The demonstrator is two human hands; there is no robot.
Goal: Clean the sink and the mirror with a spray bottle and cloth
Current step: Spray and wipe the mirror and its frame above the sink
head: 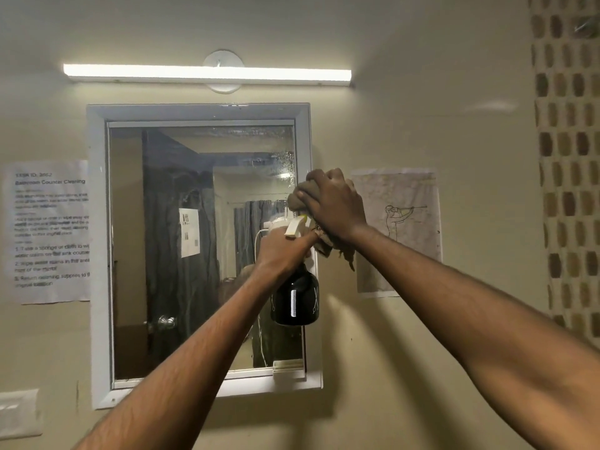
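Observation:
A white-framed mirror (181, 241) hangs on the wall ahead, with droplets on its upper right glass. My left hand (281, 251) grips the neck of a black spray bottle (295, 298) with a white trigger head, held up in front of the mirror's right edge. My right hand (331, 206) grips a bunched brown cloth (297, 199) against the mirror's right side, just above the bottle's head. A tail of the cloth hangs below my right wrist. The sink is out of view.
A lit tube light (207, 73) runs above the mirror. A printed instruction sheet (48, 232) is taped left of it and a sheet with a line drawing (402, 228) to the right. A patterned strip (568, 157) covers the far right wall. A switch plate (19, 414) sits low left.

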